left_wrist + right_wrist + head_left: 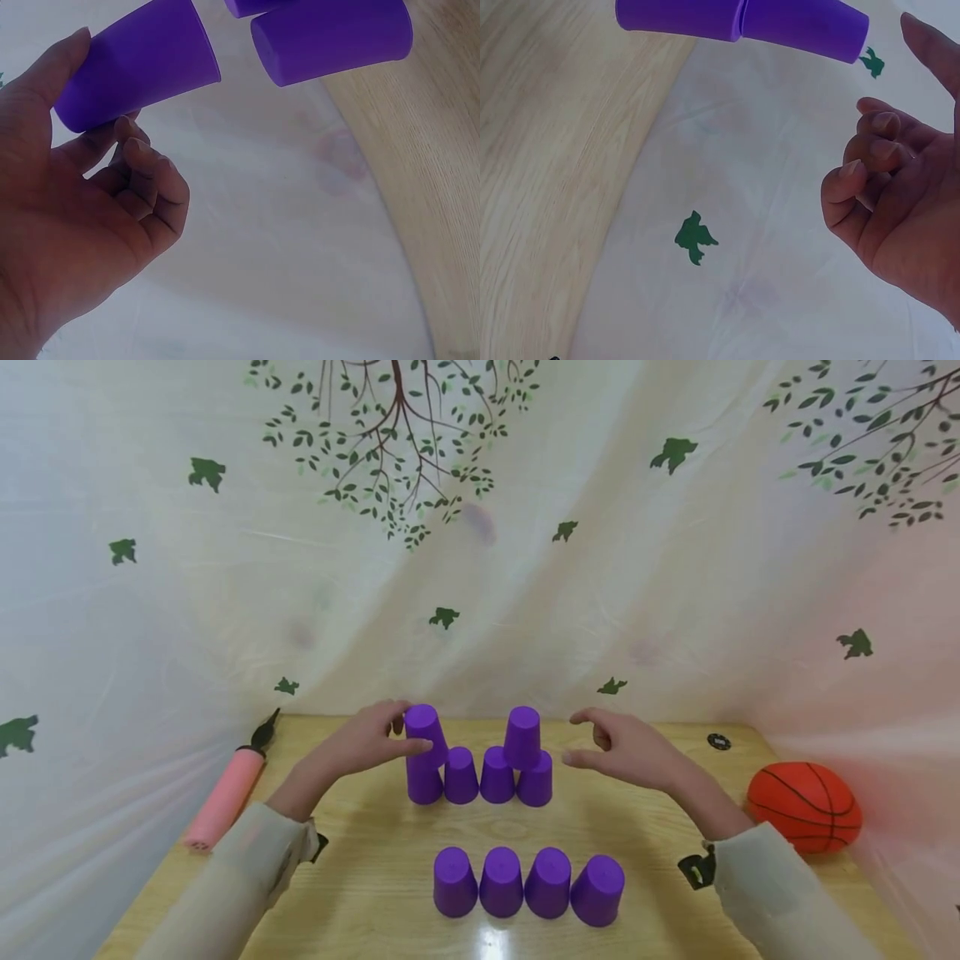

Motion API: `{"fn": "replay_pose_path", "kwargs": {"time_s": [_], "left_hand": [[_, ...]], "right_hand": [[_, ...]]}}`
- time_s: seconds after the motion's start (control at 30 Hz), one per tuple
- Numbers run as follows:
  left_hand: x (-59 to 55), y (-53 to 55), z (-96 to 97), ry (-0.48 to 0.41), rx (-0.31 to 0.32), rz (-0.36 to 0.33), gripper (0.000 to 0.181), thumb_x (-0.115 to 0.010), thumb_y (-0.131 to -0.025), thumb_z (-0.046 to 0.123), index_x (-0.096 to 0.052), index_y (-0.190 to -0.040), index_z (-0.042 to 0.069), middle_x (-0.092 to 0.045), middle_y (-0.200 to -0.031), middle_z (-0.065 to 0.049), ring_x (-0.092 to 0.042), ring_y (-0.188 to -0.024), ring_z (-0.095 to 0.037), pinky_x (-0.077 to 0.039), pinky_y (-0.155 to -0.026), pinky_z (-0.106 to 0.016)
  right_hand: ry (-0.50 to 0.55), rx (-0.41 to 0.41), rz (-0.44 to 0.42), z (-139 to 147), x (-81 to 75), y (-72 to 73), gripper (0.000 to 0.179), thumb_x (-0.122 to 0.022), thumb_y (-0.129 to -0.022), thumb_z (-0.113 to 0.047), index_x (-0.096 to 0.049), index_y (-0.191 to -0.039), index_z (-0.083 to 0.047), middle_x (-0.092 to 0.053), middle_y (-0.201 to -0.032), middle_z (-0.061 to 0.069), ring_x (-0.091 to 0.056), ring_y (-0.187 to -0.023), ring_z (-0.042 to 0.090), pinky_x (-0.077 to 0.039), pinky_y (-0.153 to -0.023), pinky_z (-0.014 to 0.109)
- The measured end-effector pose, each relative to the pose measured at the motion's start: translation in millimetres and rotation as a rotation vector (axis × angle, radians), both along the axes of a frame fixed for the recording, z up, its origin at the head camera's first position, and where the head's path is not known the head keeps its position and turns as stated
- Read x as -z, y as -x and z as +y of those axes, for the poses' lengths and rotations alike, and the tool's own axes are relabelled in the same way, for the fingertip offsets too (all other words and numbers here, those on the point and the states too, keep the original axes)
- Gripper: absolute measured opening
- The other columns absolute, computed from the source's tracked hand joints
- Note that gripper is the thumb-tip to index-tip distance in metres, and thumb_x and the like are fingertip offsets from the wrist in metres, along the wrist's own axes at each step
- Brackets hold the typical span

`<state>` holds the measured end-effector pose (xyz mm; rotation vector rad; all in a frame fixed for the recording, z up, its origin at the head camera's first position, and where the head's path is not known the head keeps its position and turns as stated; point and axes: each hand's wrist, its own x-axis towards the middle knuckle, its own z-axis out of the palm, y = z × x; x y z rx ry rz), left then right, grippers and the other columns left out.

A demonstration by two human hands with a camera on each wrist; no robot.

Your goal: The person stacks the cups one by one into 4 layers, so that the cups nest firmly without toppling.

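Observation:
My left hand (pixel 372 739) pinches an upside-down purple cup (pixel 423 727) between thumb and fingers. That cup is tilted and overlaps the leftmost cup (pixel 424 783) of the back row; the left wrist view shows a gap between the held cup (pixel 142 64) and the cup below (pixel 334 37). On the right end of that row stands another upside-down cup (pixel 522 735), resting on the cups under it. Right of it, my right hand (pixel 626 747) hovers with thumb and forefinger spread and nothing between them. In the right wrist view the upper cup (pixel 806 26) is apart from the fingertips.
Nearer the front edge, several more upside-down purple cups (pixel 501 883) stand in a row on the wooden table (pixel 360 893). A pink hand pump (pixel 228 797) lies at the left, an orange basketball-patterned ball (pixel 806 807) at the right. A black chip (pixel 718 742) lies near the back cloth (pixel 510 643).

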<state>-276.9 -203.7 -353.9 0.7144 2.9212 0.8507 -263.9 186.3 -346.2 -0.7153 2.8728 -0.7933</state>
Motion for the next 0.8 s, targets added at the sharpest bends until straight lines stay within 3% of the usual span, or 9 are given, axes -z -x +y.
{"fn": "replay_pose_path", "kwargs": {"time_s": [0.27, 0.8], "left_hand": [[5.8, 13.2, 2.2, 0.005, -0.018, -0.011, 0.033, -0.072, -0.089, 0.046, -0.061, -0.103, 0.019, -0.056, -0.086, -0.001, -0.05, -0.077, -0.018, -0.043, -0.063, -0.032], [9.2, 18.1, 9.2, 0.015, -0.022, -0.016, 0.034, -0.072, -0.089, 0.047, -0.062, -0.101, 0.018, -0.057, -0.085, -0.002, -0.05, -0.076, -0.018, -0.041, -0.062, -0.032]], "right_hand": [[0.012, 0.021, -0.018, 18.6, 1.5, -34.0, 0.058, -0.071, -0.089, -0.05, -0.059, -0.133, -0.013, -0.04, -0.067, -0.006, -0.034, -0.057, 0.008, -0.031, -0.055, 0.025], [0.01, -0.049, -0.16, 42.0, 40.9, -74.6, 0.056, -0.075, -0.085, -0.05, -0.062, -0.128, -0.018, -0.038, -0.069, -0.01, -0.03, -0.058, 0.001, -0.027, -0.052, 0.023]]}}
